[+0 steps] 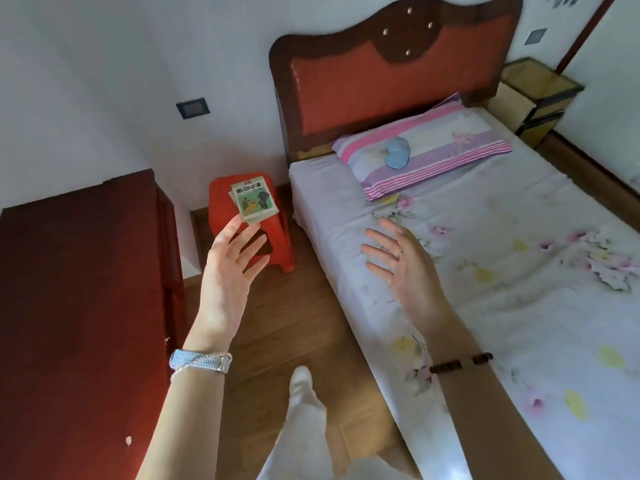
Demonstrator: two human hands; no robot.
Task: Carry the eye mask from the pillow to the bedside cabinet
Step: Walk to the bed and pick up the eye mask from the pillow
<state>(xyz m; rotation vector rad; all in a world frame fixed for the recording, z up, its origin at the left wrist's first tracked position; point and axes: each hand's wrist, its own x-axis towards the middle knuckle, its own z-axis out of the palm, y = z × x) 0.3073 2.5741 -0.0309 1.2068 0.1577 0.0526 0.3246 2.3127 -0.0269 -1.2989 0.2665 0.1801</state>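
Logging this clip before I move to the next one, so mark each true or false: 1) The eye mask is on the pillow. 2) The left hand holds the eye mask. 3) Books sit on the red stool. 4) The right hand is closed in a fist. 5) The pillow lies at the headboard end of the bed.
1) True: the blue eye mask lies on the striped pillow.
2) False: the left hand is open and empty, away from the mask.
3) True: books rest on the red stool.
4) False: the right hand is open with fingers spread, over the bed.
5) True: the pillow is just below the headboard.
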